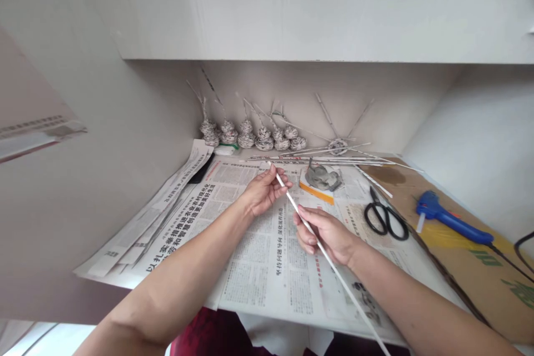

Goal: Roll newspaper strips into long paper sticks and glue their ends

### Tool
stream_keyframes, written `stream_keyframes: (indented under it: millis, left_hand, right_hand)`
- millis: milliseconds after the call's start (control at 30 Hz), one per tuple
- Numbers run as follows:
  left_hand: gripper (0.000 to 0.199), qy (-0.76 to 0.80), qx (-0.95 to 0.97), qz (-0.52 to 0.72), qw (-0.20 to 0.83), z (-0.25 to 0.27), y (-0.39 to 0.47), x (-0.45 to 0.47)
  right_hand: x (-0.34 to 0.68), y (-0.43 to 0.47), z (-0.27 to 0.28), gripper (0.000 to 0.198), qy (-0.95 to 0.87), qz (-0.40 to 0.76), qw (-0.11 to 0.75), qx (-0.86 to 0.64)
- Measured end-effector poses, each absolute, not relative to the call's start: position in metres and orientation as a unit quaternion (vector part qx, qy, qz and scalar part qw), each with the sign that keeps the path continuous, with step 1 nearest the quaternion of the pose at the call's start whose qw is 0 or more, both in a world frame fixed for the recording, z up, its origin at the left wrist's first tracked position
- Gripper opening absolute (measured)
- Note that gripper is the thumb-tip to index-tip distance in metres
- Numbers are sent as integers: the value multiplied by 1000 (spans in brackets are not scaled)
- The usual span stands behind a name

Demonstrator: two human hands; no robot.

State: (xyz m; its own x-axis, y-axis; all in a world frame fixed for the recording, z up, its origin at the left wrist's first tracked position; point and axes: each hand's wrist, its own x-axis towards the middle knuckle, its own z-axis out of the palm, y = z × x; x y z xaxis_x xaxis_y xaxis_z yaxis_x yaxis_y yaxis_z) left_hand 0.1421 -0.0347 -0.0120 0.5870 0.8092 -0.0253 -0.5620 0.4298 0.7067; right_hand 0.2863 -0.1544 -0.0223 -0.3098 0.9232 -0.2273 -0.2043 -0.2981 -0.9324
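Note:
A long, thin white rolled-paper stick (pixel 342 280) runs slantwise between both hands, from mid-table down past the front edge. Near its upper tip, my left hand (pixel 267 190) pinches it between thumb and fingers. Lower down, my right hand (pixel 323 232) is closed around the same stick, thumb on top and fingers curled underneath. Newspaper sheets (pixel 246 267) lie spread flat beneath both hands. Just beyond my right hand is a lump of grey putty-like material (pixel 323 177) on a small pad with an orange edge.
Several woven paper gourds (pixel 264 139) line the back wall, beside a small woven piece with spokes (pixel 337 146). Paper sticks (pixel 308 160) lie before them. Black scissors (pixel 386 219) and a blue glue gun (pixel 453 219) rest at right, the gun on cardboard (pixel 496 289). Paper strips (pixel 154 211) are stacked left.

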Motion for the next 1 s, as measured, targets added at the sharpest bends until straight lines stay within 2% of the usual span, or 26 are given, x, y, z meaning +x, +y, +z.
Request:
stream_keyframes:
  millis: [133, 300, 500, 700, 767, 900, 933, 1000]
  left_hand:
    - [23, 188, 337, 415, 824, -13, -36, 142]
    - [22, 176, 332, 414, 829, -13, -36, 142]
    - [23, 196, 331, 431, 816, -13, -33, 142]
    - [23, 184, 323, 427, 824, -12, -35, 141]
    - [23, 190, 318, 437, 820, -12, -34, 141]
    - [23, 204, 311, 456, 808, -12, -29, 141]
    - [23, 204, 311, 457, 808, -12, -29, 141]
    - [23, 200, 309, 455, 811, -11, -28, 141]
  right_hand:
    - [286, -154, -22, 37, -447, 617, 434, -481]
    - [286, -154, -22, 34, -403, 709, 420, -398]
    - [287, -155, -25, 39, -540, 489, 407, -552]
    - [286, -155, -21, 37, -438, 697, 403, -400]
    - [286, -155, -19, 38, -446, 681, 397, -424]
    - [288, -155, -21, 40, -511, 535, 400, -541]
    - [288, -155, -22, 40, -507, 537, 403, -540]
    - [288, -155, -23, 40, -472, 613, 403, -489]
